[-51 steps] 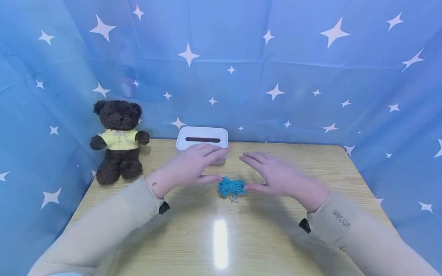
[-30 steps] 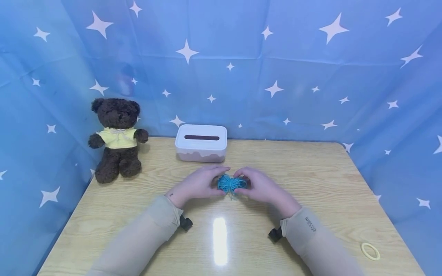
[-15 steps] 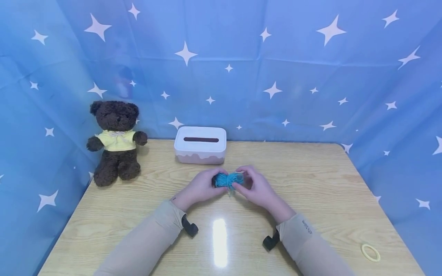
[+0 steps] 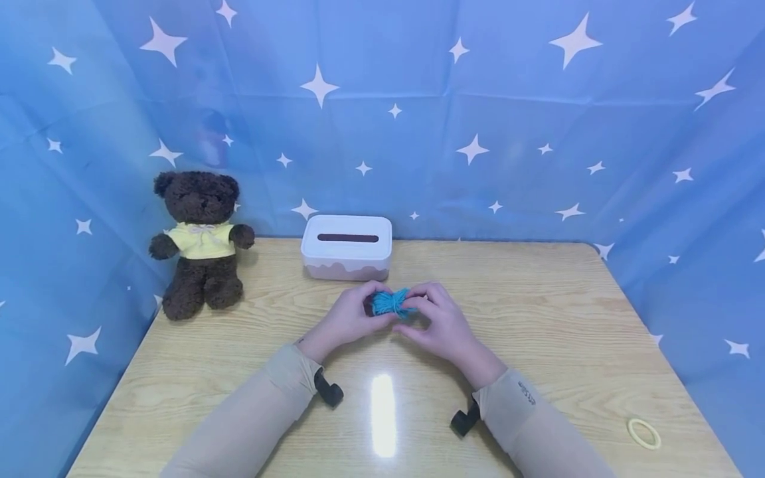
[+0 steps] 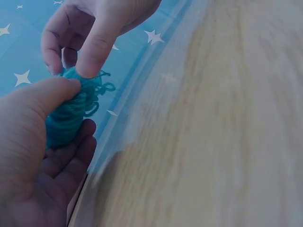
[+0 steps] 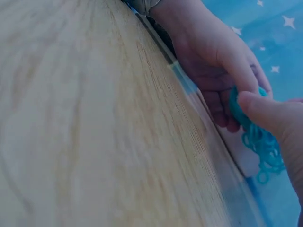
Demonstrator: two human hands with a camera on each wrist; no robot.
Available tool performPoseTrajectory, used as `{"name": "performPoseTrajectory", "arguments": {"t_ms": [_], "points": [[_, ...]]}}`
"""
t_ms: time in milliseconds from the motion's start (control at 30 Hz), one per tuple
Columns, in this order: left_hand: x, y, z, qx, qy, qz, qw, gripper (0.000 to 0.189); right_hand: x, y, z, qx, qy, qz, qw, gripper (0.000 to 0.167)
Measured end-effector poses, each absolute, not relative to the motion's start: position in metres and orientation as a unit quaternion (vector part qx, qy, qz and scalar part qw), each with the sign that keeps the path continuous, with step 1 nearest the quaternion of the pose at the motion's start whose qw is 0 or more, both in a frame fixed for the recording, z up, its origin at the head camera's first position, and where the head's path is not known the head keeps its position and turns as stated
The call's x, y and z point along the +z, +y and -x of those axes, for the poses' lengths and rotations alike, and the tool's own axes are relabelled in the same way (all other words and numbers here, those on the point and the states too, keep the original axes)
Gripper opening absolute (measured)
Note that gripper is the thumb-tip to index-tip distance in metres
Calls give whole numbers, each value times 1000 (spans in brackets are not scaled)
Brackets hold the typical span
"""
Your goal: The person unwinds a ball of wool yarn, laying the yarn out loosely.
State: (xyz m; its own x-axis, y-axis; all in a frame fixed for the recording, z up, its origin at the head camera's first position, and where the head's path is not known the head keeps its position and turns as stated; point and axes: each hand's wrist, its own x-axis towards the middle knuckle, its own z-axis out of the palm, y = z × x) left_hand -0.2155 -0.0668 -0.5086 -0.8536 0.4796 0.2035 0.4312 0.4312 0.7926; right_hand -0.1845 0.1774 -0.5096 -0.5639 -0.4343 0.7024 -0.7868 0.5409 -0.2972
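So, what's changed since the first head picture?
The left hand and right hand have closed in and taken hold of the yarn, lifting it up off the table. The ring, unseen then, now shows. The bear and box stayed put.

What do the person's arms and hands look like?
Beige sleeves cover both arms, with small dark lettering near the right cuff. Black gadgets poke out by both cuffs. The hands are bare, and a tiny dark mark shows on the left wrist.
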Motion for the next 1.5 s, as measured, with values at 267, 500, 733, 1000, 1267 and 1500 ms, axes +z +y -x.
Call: {"name": "performPoseTrajectory", "arguments": {"t_ms": [267, 500, 733, 1000, 1267, 1500], "points": [[-503, -65, 215, 487, 831, -268, 22, 40, -506, 177, 186, 319, -810, -378, 314, 32], [-502, -64, 215, 501, 824, -266, 9, 35, -504, 178, 188, 316, -806, -384, 322, 32], [-502, -65, 215, 507, 818, -270, 4, 35, -504, 177, 186, 325, -816, -369, 305, 23], [-505, -64, 215, 516, 814, -267, 5, 35, -503, 177, 181, 372, -821, -334, 276, 16], [-502, -64, 213, 511, 818, -264, 18, 36, -502, 175, 178, 414, -808, -327, 261, 4], [-499, -62, 210, 580, 776, -245, 39, 57, -500, 173, 177, 422, -802, -334, 258, 14]]}}
